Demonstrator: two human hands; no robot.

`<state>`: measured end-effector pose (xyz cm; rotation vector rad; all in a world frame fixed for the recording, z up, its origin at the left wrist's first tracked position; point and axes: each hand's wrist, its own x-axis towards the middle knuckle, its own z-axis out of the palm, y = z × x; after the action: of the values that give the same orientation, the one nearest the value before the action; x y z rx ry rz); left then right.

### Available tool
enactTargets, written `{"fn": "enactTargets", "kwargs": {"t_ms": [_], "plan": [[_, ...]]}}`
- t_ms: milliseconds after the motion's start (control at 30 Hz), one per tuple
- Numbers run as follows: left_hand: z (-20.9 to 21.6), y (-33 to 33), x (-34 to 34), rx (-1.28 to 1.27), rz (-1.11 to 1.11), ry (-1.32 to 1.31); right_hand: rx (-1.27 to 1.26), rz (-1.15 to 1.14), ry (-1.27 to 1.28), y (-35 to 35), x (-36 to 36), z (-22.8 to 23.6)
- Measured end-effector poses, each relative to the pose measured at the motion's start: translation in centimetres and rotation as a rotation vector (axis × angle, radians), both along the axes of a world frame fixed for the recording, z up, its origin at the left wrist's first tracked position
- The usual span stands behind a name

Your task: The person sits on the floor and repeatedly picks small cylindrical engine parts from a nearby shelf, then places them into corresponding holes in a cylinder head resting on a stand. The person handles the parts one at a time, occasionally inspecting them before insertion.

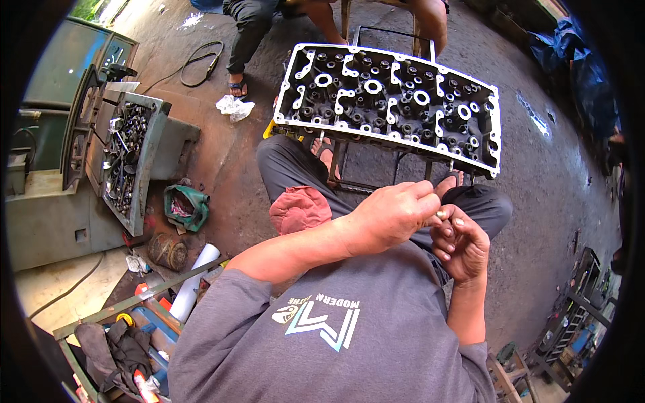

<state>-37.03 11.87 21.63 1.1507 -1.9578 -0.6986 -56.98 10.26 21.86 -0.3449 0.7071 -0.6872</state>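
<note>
In front of my chest, above my lap, my left hand [398, 213] and my right hand [462, 243] meet with fingertips pinched together. Something tiny and pale sits between them, too small to name. Both hands are closed. Just beyond them a cylinder head [386, 101] rests on a dark metal stand [366, 181], its valve side up inside a bright machined rim. Several bolts and round bores show across its face. The hands stay apart from it, close to its near right corner.
A red cloth [300, 210] lies on my left thigh. To the left are a metal tray [138, 195] full of tools, a green bag [186, 207] and a blue toolbox [158, 319]. Beyond the cylinder head, another person's legs [250, 33] show. A crumpled white bag [235, 107] lies on the floor.
</note>
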Motion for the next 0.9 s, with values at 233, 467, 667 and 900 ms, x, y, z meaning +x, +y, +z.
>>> {"fn": "enactTargets", "kwargs": {"t_ms": [233, 467, 667, 900], "plan": [[-2.3, 0.4, 0.6, 0.842, -0.087, 0.573, -0.81, -0.012, 0.494, 1.6, 1.1, -1.4], [-2.7, 0.9, 0.3, 1.047, -0.111, 0.706, -0.83, -0.029, 0.58, 1.7, 1.4, -1.0], [-2.4, 1.2, -0.1, 1.121, 0.018, 0.864, -0.927, -0.131, 0.622, 1.6, 1.5, -1.4], [-2.2, 1.4, -0.7, 1.169, 0.089, 0.979, -1.066, -0.168, 0.681, 1.5, 1.6, -2.0]]}}
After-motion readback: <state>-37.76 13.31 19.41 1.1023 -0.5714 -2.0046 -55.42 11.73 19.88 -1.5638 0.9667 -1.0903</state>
